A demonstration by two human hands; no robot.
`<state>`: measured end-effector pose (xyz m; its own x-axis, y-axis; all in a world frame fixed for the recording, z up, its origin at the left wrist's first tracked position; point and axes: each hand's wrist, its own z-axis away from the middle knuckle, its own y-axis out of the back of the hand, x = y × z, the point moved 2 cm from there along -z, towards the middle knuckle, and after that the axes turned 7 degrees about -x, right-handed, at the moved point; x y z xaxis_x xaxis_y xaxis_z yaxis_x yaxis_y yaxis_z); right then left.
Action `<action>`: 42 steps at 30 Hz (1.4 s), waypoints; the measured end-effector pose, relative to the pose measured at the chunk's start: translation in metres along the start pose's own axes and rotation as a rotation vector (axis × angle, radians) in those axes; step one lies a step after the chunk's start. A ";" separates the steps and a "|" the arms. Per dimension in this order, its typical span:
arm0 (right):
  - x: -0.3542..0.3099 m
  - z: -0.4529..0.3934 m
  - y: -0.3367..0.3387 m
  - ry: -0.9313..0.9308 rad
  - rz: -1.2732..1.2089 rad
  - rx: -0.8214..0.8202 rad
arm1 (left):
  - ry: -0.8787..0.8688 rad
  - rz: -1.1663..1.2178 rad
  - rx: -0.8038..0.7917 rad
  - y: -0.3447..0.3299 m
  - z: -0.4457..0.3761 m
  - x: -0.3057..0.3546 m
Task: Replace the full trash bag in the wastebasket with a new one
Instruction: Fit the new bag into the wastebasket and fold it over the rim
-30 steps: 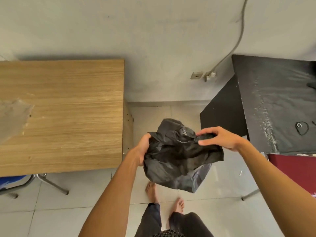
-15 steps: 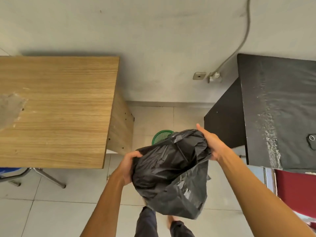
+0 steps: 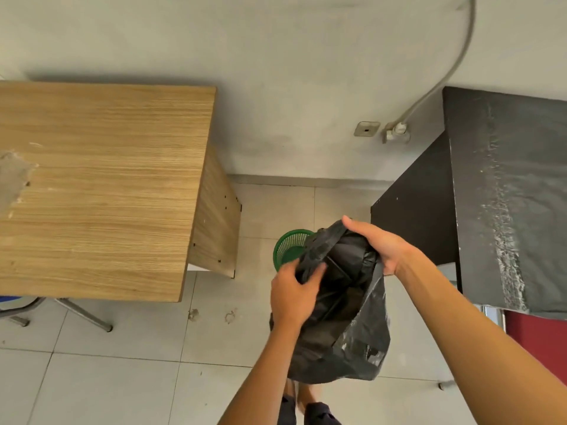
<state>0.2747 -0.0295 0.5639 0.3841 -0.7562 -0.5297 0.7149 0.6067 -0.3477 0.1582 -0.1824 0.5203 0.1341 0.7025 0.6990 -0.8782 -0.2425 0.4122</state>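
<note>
A black plastic trash bag (image 3: 346,326) hangs in the air in front of me, its mouth pulled open between both hands. My left hand (image 3: 293,294) grips the near left edge of the mouth. My right hand (image 3: 379,243) holds the far right edge. Behind the bag, a green mesh wastebasket (image 3: 290,246) stands on the tiled floor between two desks; the bag hides its right half and I see no liner in it.
A wooden desk (image 3: 101,191) fills the left, with a metal chair leg (image 3: 82,314) under its front. A black desk (image 3: 506,194) stands at the right, a red surface (image 3: 540,335) below it. A wall socket (image 3: 395,131) with a cable sits above the floor.
The view has shifted so the green wastebasket shows more. My left hand has moved over the bag's near edge, and the bag's mouth is pulled wider between both hands.
</note>
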 end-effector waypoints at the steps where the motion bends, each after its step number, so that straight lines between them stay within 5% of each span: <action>1: -0.003 -0.001 0.003 0.034 0.090 0.005 | -0.008 0.096 -0.023 -0.003 -0.004 0.000; 6: -0.014 0.001 0.012 0.224 0.720 0.356 | 0.051 0.262 -0.049 -0.006 -0.016 0.000; 9: 0.004 0.013 0.001 0.181 0.781 0.691 | 0.148 0.410 -0.011 -0.007 -0.016 0.000; 12: 0.045 0.020 -0.020 -0.017 0.755 0.786 | 0.350 0.739 0.001 -0.009 -0.014 0.003; 16: 0.091 0.013 -0.021 -0.125 0.626 0.700 | 0.526 0.989 -0.153 -0.007 -0.006 0.004; 21: 0.098 0.004 0.000 -0.039 -0.017 0.470 | 0.577 1.021 -0.365 0.017 0.002 -0.025; 25: 0.088 0.013 0.020 -0.076 -0.263 0.289 | 0.618 0.989 -0.356 0.041 0.005 -0.063; 30: 0.082 0.007 0.023 -0.017 -0.329 0.313 | 0.517 0.967 -0.295 0.064 0.011 -0.077; 34: 0.075 0.001 0.016 0.052 -0.346 0.233 | 0.144 0.656 0.230 0.065 0.031 -0.055; 37: 0.072 0.002 0.017 0.142 -0.348 0.111 | -0.154 0.315 0.427 0.055 0.057 -0.021; 39: 0.071 0.002 0.019 0.161 -0.267 -0.014 | -0.126 0.064 0.312 0.047 0.061 -0.003; 42: 0.067 -0.005 0.021 0.174 -0.009 -0.058 | 0.236 -0.254 -0.062 0.029 0.049 0.004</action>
<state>0.3127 -0.0667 0.5174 0.2674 -0.7105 -0.6509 0.6811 0.6172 -0.3940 0.1562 -0.2195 0.5635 0.2485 0.8720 0.4217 -0.8577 -0.0042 0.5142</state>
